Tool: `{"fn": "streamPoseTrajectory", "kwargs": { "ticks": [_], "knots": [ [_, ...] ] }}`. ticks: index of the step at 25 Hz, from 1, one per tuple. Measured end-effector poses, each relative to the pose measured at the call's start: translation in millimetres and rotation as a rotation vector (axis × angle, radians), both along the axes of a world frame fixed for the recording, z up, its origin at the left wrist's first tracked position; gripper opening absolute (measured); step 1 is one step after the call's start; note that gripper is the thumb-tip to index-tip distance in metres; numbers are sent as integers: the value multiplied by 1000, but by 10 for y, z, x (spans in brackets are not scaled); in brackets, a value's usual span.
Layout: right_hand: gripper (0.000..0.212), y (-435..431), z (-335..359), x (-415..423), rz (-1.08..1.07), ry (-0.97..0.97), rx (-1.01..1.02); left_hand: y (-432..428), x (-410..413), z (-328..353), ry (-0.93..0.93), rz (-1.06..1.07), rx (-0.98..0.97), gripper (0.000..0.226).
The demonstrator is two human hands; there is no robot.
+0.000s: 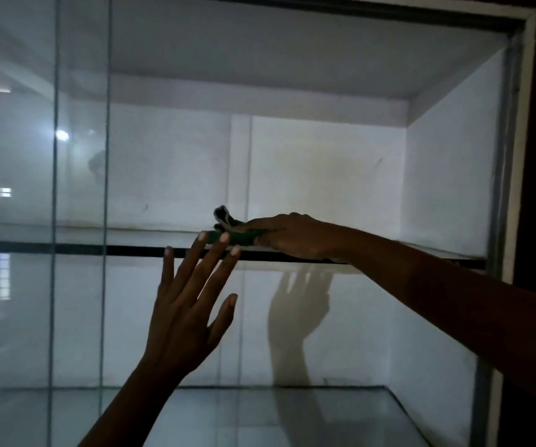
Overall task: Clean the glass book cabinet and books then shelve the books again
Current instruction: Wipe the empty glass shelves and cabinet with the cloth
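Green cloth, white cabinet walls, dark shelf edge.

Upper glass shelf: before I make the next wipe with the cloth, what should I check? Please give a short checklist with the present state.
1. Green cloth held by right hand, resting on upper glass shelf: ok.
2. Books off the wipe path: ok, none in view.
3. Left hand open, holding nothing: ok.
4. Left fingertips steadying the shelf's front edge: cannot tell, contact unclear.
5. Glass door pane clear of the right arm: ok, it stands to the left.
6. Shelf already clean: cannot tell, light is dim.
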State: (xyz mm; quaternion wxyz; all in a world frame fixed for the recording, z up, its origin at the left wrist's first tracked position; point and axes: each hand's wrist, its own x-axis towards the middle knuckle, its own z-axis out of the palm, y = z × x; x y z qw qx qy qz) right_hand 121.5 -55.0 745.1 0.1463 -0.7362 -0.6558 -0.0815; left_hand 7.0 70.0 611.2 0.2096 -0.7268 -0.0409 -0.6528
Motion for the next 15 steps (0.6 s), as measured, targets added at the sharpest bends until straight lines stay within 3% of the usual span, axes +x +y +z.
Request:
{"fn": "streamPoseTrajectory", "kwargs": {
  "ticks": [5, 8, 12, 15],
  "knots": [
    [40, -304, -171, -103, 272, -181, 268, -85, -291, -288, 58, -34, -68, 45],
    [38, -443, -588, -41, 431, -217, 379, -136, -424, -844, 150, -30, -123, 45],
    [45, -254, -1504, 127, 328, 9, 259, -20, -613, -1527, 278, 100, -271, 42],
    [48, 40, -2051, 315, 198, 234, 244, -29, -848, -1882, 123, 204, -420, 47]
  ]
}}
